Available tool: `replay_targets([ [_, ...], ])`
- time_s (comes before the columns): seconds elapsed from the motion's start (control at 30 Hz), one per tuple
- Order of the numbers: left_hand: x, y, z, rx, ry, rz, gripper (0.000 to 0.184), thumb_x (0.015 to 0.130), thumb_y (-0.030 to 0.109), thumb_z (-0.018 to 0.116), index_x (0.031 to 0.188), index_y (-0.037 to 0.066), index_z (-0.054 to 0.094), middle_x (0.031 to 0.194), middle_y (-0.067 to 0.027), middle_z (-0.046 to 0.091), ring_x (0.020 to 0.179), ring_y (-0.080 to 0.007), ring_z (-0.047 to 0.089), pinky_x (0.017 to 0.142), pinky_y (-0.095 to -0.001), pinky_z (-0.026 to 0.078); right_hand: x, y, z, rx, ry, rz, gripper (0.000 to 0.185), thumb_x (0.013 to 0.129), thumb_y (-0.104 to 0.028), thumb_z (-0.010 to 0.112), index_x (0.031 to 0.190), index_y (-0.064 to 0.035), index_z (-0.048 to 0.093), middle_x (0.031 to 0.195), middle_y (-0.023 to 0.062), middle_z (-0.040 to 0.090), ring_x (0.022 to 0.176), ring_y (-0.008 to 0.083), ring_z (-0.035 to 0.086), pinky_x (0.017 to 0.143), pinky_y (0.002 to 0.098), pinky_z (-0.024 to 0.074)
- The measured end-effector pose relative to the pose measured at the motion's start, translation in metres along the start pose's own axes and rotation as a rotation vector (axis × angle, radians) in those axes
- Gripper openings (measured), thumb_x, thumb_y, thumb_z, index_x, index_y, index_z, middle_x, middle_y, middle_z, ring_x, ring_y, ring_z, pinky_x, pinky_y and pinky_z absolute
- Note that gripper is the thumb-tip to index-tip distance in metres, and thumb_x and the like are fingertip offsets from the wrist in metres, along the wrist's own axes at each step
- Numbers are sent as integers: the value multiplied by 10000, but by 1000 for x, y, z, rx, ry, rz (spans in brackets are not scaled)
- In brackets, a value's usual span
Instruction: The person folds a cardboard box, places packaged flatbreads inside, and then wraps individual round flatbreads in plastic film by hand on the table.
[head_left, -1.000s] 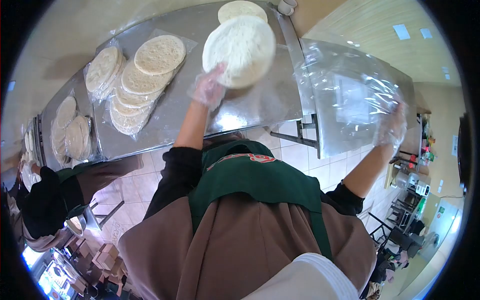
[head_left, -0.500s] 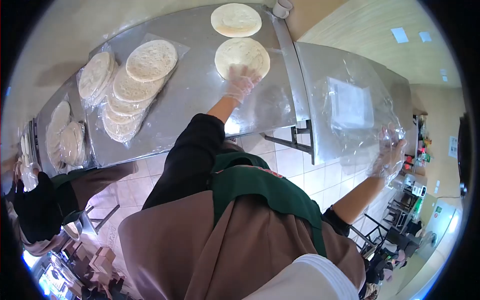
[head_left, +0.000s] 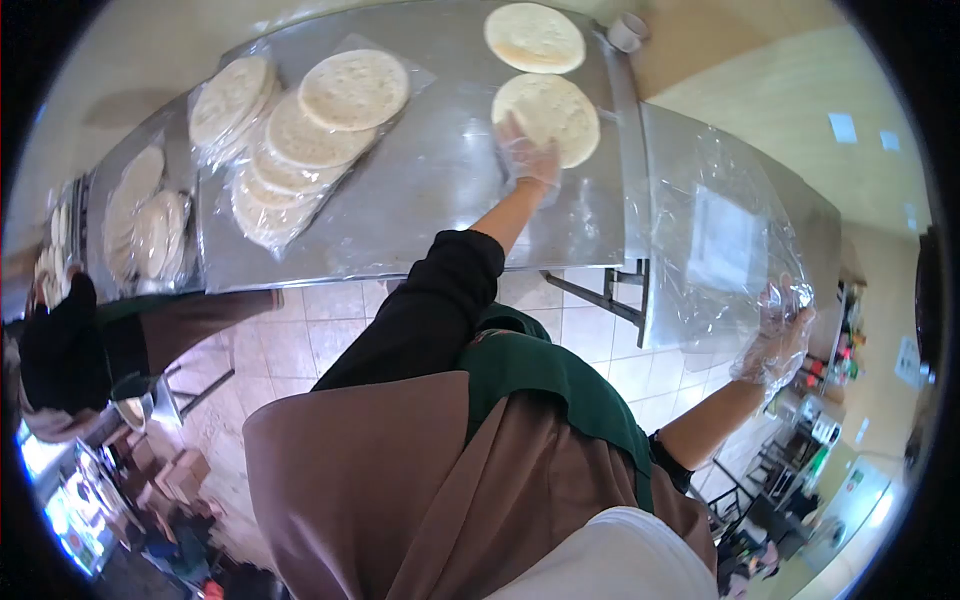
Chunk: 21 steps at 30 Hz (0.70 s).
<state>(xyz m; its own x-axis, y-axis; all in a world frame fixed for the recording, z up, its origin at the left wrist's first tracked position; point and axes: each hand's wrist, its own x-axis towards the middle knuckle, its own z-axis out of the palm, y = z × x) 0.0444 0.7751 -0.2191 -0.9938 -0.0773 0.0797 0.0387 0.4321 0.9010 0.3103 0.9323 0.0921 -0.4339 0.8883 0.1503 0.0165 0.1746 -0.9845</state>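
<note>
My left hand (head_left: 530,160), in a clear plastic glove, lies over the near left edge of a round pale flatbread (head_left: 560,110) on the metal table. Its fingers are stretched out and touch the bread, a little blurred. Just behind that bread lies a second round flatbread (head_left: 535,38). At the right, my right hand (head_left: 780,335), gloved too, is closed on the edge of a large clear plastic bag (head_left: 725,275). The bag spreads over the right-hand table, with a white rectangular sheet (head_left: 728,238) seen in or under it.
Overlapping flatbreads (head_left: 352,90) in clear plastic lie on the table's left half, with more bagged stacks (head_left: 228,105) farther left. A white cup (head_left: 628,32) stands at the back. A co-worker's dark sleeve (head_left: 65,325) is at far left. Tiled floor (head_left: 340,335) shows below the table edge.
The view has shifted, so the tables sit farther right in it. My left hand has slid from the bread's front toward its left edge. The right hand keeps its hold on the bag.
</note>
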Motion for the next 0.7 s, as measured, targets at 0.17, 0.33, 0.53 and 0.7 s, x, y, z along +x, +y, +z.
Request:
replay_targets([
  [0.17,46,27,-78,260,-136,-31,948,741,389,615,1399,-31,77,1434,-217,180,1345,-365,116,1107,-406,121,-10,-10,44,-62,-55,1,570,909,-443,459,1225,25,384,1141,248,534,1020,349,562,885,413,474],
  [0.33,128,-14,-209,1012,203,-2,769,862,535,349,1419,40,162,1435,-135,283,1333,-283,231,1090,-457,151,-27,-26,79,-31,-49,-52,596,913,-461,437,1236,36,374,1128,242,539,1001,345,571,870,396,489],
  [0.53,192,-91,-275,349,366,-323,664,723,357,654,1234,3,418,1201,-142,500,1150,-259,458,936,-337,384,-42,-21,113,31,-5,-97,602,927,-438,411,1223,85,378,1177,259,500,1061,369,530,914,442,466],
  [0.7,216,-78,-295,561,261,-267,608,651,264,722,1137,8,464,997,-144,574,940,-296,569,834,-340,453,-69,-32,149,21,-13,-122,630,895,-473,467,1192,80,418,1152,255,520,1024,376,554,877,437,474],
])
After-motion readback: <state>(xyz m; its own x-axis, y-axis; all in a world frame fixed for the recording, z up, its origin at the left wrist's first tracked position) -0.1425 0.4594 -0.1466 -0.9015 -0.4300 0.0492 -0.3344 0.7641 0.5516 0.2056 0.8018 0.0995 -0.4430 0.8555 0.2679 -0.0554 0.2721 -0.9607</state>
